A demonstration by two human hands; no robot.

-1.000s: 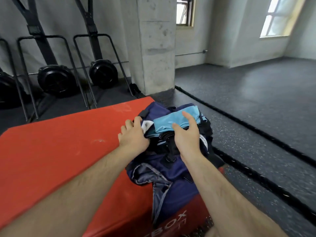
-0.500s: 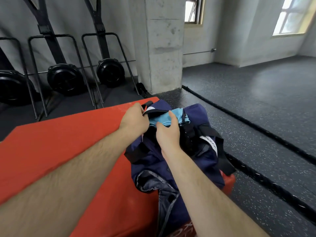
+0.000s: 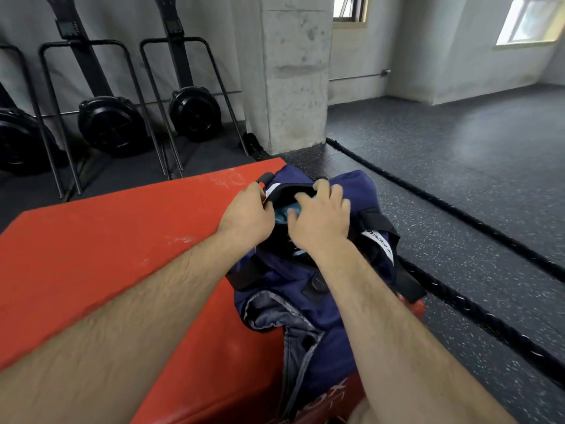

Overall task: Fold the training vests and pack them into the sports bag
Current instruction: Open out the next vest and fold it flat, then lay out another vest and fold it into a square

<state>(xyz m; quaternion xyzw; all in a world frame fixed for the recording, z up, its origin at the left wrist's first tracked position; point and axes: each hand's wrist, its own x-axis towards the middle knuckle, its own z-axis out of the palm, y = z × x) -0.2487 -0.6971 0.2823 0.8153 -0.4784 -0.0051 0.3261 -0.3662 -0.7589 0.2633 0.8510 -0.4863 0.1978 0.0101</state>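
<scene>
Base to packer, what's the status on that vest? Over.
Left hand grips the bag at its rim. Right hand presses blue vest down inside. Nothing blocking the opening.

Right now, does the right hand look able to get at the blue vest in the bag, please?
Probably yes: the left hand holds the sports bag open, and the right hand sits over the blue vest.

Soft daylight, nothing harsh. It comes in from the windows [image 3: 526, 22] right of the concrete pillar [image 3: 295, 71], both blown out white, and leaves a pale sheen on the floor [image 3: 470, 154] on that same side. Left of the pillar it's dimmer. Fisheye bends the edges, and the right hand [image 3: 318, 215] looks slightly smeared.
</scene>
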